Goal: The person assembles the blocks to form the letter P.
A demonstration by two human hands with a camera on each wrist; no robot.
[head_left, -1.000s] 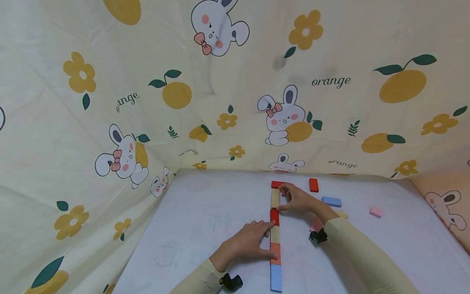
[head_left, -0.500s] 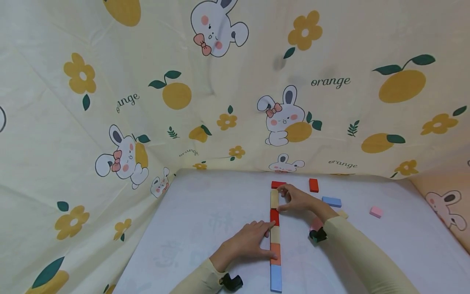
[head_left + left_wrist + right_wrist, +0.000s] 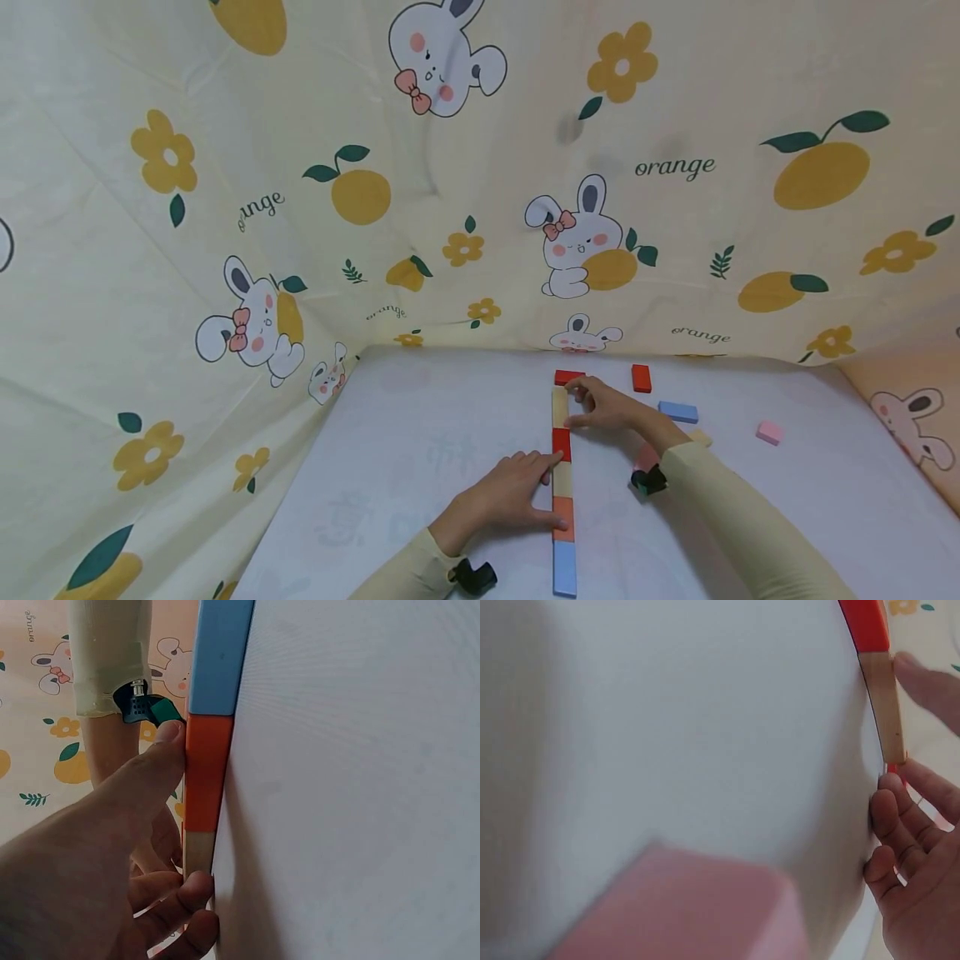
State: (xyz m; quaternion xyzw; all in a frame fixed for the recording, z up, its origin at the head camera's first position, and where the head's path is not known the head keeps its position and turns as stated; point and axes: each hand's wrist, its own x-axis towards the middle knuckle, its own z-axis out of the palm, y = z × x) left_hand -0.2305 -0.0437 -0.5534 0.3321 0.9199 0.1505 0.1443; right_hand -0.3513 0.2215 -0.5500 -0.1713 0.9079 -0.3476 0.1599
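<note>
In the head view, a straight row of blocks lies on the table: a light blue block (image 3: 565,568), an orange block (image 3: 564,510), a wooden block (image 3: 562,480), a red block (image 3: 562,439) and a farther wooden block (image 3: 560,406). My left hand (image 3: 502,492) rests against the row from the left, thumb on the orange block, index finger on the red one. From the right, my right hand (image 3: 611,408) pinches the farther wooden block between thumb and index finger near its two ends. A crosswise red block (image 3: 569,377) lies just beyond it.
Right of the row lie a red block (image 3: 641,378), a blue block (image 3: 678,412), a small pink block (image 3: 768,432) and a partly hidden wooden block (image 3: 701,437). Another pink block (image 3: 697,907) sits under the right wrist. A printed cloth (image 3: 480,275) hangs behind the white table (image 3: 397,417).
The farther wooden block has shifted slightly left, into line with the row, with my right fingers following it. My left hand stays in place.
</note>
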